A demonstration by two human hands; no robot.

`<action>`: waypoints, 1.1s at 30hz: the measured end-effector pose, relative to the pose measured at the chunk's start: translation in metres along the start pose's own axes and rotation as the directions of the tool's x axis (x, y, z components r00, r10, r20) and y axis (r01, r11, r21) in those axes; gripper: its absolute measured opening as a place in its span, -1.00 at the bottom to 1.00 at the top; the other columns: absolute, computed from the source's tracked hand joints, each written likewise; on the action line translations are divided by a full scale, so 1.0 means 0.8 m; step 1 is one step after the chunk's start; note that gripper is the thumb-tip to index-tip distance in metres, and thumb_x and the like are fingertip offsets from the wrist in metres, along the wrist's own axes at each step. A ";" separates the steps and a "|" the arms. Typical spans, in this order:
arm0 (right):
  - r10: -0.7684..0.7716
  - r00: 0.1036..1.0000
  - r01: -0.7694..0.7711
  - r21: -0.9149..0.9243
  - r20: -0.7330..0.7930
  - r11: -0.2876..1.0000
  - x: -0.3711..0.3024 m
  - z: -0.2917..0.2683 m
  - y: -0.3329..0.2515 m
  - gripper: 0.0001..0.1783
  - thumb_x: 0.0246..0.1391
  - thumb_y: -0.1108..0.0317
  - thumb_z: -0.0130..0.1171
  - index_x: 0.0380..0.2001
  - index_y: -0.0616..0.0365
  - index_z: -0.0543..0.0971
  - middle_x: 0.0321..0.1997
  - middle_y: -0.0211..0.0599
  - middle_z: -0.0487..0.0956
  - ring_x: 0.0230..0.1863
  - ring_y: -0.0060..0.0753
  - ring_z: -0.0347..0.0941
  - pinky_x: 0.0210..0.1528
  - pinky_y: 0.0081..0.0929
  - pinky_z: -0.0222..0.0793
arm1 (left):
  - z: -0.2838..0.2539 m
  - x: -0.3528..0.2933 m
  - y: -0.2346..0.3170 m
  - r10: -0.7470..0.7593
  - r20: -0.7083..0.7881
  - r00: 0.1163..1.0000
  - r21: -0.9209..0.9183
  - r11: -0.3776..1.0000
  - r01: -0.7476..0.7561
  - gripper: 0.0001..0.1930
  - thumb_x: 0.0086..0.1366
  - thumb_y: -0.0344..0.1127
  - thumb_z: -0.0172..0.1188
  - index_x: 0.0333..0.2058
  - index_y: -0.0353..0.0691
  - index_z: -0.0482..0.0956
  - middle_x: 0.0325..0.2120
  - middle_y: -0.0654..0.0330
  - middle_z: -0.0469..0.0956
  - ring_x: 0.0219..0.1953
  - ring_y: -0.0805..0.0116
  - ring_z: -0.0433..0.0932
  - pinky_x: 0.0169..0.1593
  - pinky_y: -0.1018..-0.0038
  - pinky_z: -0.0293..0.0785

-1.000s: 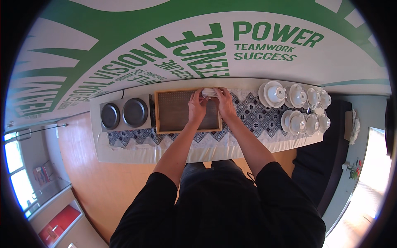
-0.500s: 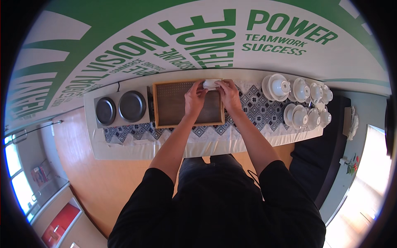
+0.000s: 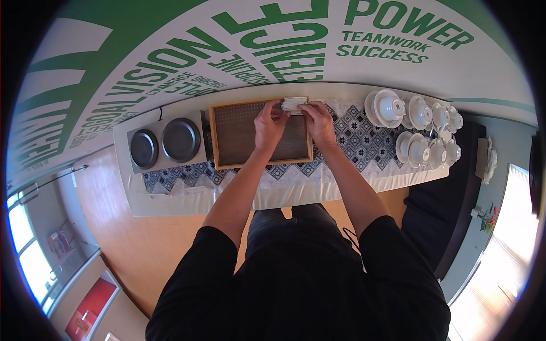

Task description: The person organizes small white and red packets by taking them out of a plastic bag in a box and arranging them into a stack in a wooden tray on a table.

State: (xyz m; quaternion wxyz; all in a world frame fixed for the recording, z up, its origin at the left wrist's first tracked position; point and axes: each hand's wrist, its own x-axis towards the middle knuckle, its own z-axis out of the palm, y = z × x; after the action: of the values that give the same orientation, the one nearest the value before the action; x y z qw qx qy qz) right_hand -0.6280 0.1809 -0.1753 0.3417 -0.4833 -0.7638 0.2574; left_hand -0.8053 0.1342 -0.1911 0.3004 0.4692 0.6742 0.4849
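Over the far right corner of a wooden-framed tray (image 3: 239,131), my two hands pinch a small white stack (image 3: 294,104). It looks like thin folded paper or flat packets, but its kind is too small to make out. My left hand (image 3: 269,126) grips the stack's left end between thumb and fingers. At the right end, my right hand (image 3: 319,122) holds it the same way. The tray has a dark brown bottom with a dotted pattern along its far side. Part of the tray is hidden behind my left hand and forearm.
Left of the tray stands a double hot plate (image 3: 181,140) with two dark round plates. White cups and saucers (image 3: 419,152) are grouped at the table's right end. A blue-and-white patterned runner (image 3: 364,133) lies over the pale tablecloth (image 3: 170,204). A lettered wall rises behind.
The view has shifted slightly, so the table sits a little higher in it. Both hands stay on the white stack, which shows a little more of its face now.
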 end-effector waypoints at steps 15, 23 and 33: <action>-0.042 0.994 0.051 -0.088 0.101 0.995 0.010 -0.013 -0.002 -0.41 0.20 0.62 0.39 0.27 -0.11 0.70 0.22 -0.22 0.55 0.01 -0.08 0.64 0.06 -0.13 0.66 | 0.017 -0.001 0.004 -0.138 -0.090 0.986 0.015 0.990 0.140 -0.63 0.25 -0.27 0.61 -0.05 -0.36 0.79 -0.26 0.02 0.76 -0.30 0.19 0.81 -0.17 0.33 0.75; -0.063 0.987 0.089 -0.178 0.146 0.980 -0.002 -0.008 0.016 -0.40 0.19 0.62 0.41 0.28 -0.13 0.73 0.18 -0.30 0.55 -0.04 -0.18 0.58 0.08 -0.18 0.63 | 0.012 -0.004 0.012 -0.064 -0.104 0.993 0.053 0.996 0.069 -0.67 0.27 -0.32 0.59 -0.04 -0.33 0.85 -0.29 -0.01 0.77 -0.31 0.18 0.83 -0.16 0.31 0.75; 0.019 0.978 0.004 -0.108 0.207 0.994 0.004 -0.014 0.009 -0.53 0.28 0.58 0.34 0.23 0.00 0.72 0.12 -0.15 0.62 0.14 -0.01 0.65 0.16 -0.14 0.65 | 0.010 -0.011 0.006 -0.181 -0.024 0.983 -0.010 0.984 0.181 -0.64 0.30 -0.22 0.57 0.00 -0.30 0.84 -0.19 -0.07 0.83 -0.11 0.15 0.86 0.03 0.30 0.73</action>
State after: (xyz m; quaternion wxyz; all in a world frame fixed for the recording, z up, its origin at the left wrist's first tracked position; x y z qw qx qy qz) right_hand -0.6165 0.1878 -0.1728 0.2325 -0.4743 -0.8062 0.2663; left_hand -0.7935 0.1298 -0.1903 0.3365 0.3988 0.7158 0.4641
